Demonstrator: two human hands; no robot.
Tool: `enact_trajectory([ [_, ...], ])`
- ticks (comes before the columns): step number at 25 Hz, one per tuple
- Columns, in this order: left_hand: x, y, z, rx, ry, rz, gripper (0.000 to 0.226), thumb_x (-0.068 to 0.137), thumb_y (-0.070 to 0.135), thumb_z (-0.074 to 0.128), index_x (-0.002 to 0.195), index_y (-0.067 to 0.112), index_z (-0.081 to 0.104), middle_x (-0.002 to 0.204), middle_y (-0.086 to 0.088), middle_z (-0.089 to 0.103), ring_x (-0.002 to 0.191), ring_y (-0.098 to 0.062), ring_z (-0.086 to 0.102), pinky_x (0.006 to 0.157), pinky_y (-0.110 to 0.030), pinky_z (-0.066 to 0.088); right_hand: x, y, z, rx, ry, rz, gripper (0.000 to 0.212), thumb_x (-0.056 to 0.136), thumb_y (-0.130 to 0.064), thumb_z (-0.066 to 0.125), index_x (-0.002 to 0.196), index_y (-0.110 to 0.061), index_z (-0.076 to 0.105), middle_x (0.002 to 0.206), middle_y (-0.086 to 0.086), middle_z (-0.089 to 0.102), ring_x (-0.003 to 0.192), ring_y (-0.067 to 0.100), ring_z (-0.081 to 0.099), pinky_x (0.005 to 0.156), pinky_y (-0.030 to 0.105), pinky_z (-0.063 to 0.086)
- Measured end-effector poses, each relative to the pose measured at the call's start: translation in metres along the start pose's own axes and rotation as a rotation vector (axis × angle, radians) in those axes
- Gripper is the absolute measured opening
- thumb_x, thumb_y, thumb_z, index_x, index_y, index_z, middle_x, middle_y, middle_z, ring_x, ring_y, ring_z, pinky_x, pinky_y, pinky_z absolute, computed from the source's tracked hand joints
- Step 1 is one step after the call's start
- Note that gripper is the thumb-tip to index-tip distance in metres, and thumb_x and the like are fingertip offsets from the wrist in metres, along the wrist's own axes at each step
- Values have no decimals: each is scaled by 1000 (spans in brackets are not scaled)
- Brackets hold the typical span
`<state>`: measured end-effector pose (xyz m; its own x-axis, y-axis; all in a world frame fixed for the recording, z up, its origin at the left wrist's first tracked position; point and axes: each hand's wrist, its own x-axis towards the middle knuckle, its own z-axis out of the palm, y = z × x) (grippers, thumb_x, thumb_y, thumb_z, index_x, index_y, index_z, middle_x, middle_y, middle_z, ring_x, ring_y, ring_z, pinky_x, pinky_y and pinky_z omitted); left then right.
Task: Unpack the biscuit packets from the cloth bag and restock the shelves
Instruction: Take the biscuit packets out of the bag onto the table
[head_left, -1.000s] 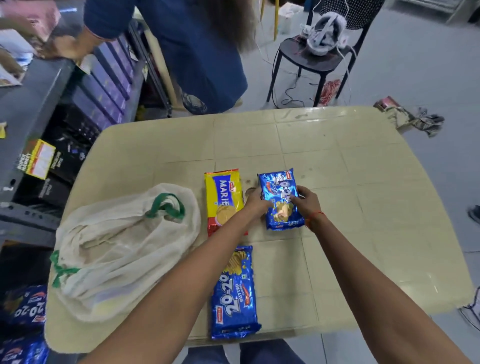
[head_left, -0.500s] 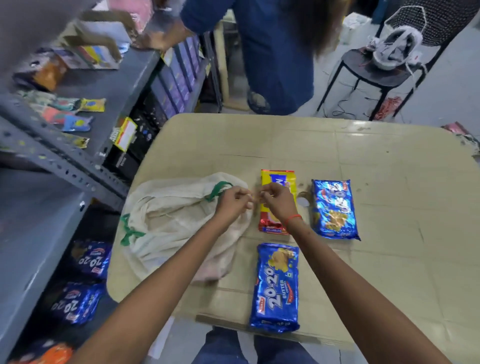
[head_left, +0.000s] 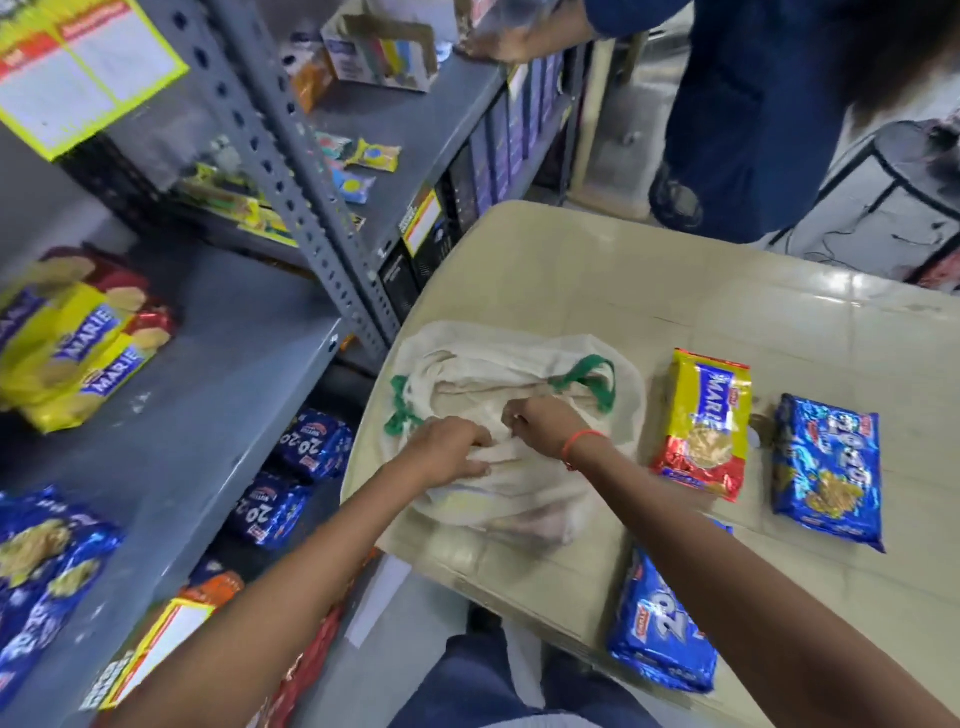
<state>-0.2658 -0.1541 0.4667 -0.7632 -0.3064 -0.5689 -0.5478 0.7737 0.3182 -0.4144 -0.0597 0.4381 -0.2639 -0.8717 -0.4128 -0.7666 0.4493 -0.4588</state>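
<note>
Both hands are on the cloth bag (head_left: 519, 374). L hand (head_left: 449, 449) is curled nearly closed, fingers bunching the cream fabric near the bag's mouth. R hand (head_left: 543, 423) is also clenched, pinching a fold of cloth just beside the L; a red thread band (head_left: 582, 444) sits on that wrist. Whether either has a packet under the fabric, can't tell.

The bag lies slumped at the left edge of a beige table (head_left: 701, 291), green handles (head_left: 592, 384) splayed to each side. 3 packets lie on the table, apart from the bag: a yellow-and-red one (head_left: 704, 421) reading "MARIE", a blue packet (head_left: 826, 470) right of it w/ "20-20", and a 2nd blue packet (head_left: 662, 623) at the near edge, partly under the R forearm.

To the left stands a grey slotted-metal shelf unit (head_left: 218, 374). Its nearest shelf carries yellow "MARIE" packs (head_left: 78, 348) and blue biscuit packs (head_left: 36, 571); the level below shows more blue "20-20" packs (head_left: 311, 441). Upper shelves hold small sachets and an open carton (head_left: 374, 52). A yellow-bordered tag (head_left: 78, 62) hangs top left, text unreadable. Another person in dark blue (head_left: 753, 104) stands past the table.
</note>
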Motion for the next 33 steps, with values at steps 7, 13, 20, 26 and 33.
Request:
enact_trajectory([
  [7,-35,1,21,-2,-2,-262,47,93,47,48,93,4,67,104,-21,68,97,-36,64,79,-37,49,10,-37,14,-65,-245,14,59,74,-50,70,118,-11,60,117,10,65,106,29,59,84,33,48],
  [13,-38,-12,32,-122,118,-463,87,64,52,79,129,7,42,131,-13,47,121,-30,51,90,-41,48,19,-61,20,-34,-335,72,61,64,-47,78,106,-8,59,90,8,56,79,26,55,49,26,38],
  [20,-37,-35,42,-100,-72,-398,132,59,70,71,152,8,0,162,-9,-2,149,-26,13,115,-43,29,12,-55,39,-8,-254,22,76,62,-46,78,126,-23,45,120,11,57,104,31,58,89,41,51],
  [26,-34,-35,38,-83,-98,-426,141,54,74,70,151,9,-7,160,-8,-19,150,-26,4,117,-48,24,19,-82,53,13,-76,126,29,84,-31,59,109,-18,61,119,12,60,112,34,53,94,44,45],
  [33,-30,-26,34,-21,-10,-395,142,59,69,72,148,3,-17,160,-12,-18,150,-26,-6,120,-49,8,17,-79,33,459,331,250,9,83,-7,54,76,-11,58,97,17,68,91,34,63,77,37,49],
])
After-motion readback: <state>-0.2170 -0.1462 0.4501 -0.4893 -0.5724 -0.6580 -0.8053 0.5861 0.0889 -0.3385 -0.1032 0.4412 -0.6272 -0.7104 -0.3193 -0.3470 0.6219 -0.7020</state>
